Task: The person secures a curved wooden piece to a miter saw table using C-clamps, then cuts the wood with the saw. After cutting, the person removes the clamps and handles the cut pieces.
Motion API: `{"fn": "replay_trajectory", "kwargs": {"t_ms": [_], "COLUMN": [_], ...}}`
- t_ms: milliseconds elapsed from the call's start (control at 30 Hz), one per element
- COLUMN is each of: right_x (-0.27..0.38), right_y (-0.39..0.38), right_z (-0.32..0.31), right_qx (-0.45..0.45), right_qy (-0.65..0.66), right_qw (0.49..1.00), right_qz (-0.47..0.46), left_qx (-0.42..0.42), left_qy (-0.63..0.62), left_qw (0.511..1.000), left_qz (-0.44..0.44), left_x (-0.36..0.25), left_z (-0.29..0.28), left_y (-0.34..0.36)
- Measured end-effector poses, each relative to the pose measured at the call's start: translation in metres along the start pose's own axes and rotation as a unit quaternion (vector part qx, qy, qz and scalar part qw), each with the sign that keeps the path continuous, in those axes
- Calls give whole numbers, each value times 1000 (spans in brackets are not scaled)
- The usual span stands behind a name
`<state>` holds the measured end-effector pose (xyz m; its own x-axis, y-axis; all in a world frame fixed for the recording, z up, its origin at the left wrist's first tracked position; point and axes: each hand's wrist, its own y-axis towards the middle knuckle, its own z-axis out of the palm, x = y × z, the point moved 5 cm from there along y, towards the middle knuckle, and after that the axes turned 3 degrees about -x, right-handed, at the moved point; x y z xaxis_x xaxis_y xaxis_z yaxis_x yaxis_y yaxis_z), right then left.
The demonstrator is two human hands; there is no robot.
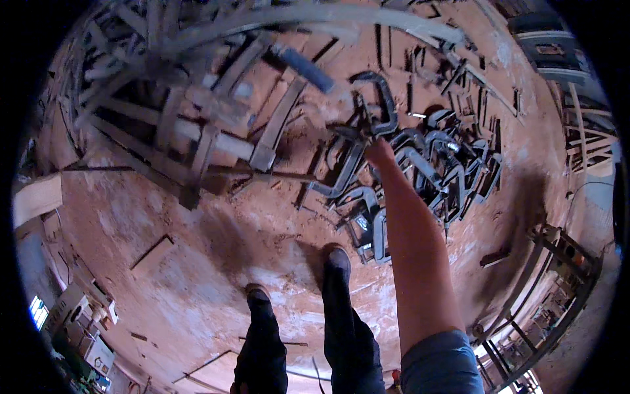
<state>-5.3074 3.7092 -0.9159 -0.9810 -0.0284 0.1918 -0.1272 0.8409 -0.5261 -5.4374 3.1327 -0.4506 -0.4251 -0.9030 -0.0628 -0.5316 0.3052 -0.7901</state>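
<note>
My right arm reaches forward over a heap of dark metal C-clamps [420,161] piled on the reddish floor. At its end my right hand [379,152] is closed, seen small and partly in shadow. It grips a C-clamp [388,98], whose curved frame stands out just beyond the fingers at the far side of the heap. More clamps lie close on both sides of the hand, some with lighter, shiny frames, tangled over one another. The exact spot where the fingers meet the metal is hard to make out. My left hand does not show.
Wooden beams and frames [177,131] are stacked at the far left, with a long curved timber [315,16] across the top. A blue-grey cylinder [305,69] lies near them. Offcuts and thin bars [485,85] spread behind the clamps. A metal frame [558,315] stands at right. My feet [338,257] are in front.
</note>
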Motion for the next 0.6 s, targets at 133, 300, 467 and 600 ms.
{"fn": "replay_trajectory", "kwargs": {"t_ms": [133,300,467,600], "right_x": [15,3,-14,-14], "right_y": [-6,-35,-212,-457], "right_z": [-25,-106,-154,-261], "right_qx": [14,-37,44,66], "right_qy": [66,107,464,632], "right_qw": [997,993,884,762], "right_qz": [38,-37,-46,128], "left_qx": [6,12,44,126], "left_qy": [-3,2,20,-43], "left_qw": [1000,999,990,953], "left_qz": [-13,45,132,272], "left_x": [0,9,4,-61], "left_z": [-4,-14,-25,-81], "left_y": [-1,2,11,8]}}
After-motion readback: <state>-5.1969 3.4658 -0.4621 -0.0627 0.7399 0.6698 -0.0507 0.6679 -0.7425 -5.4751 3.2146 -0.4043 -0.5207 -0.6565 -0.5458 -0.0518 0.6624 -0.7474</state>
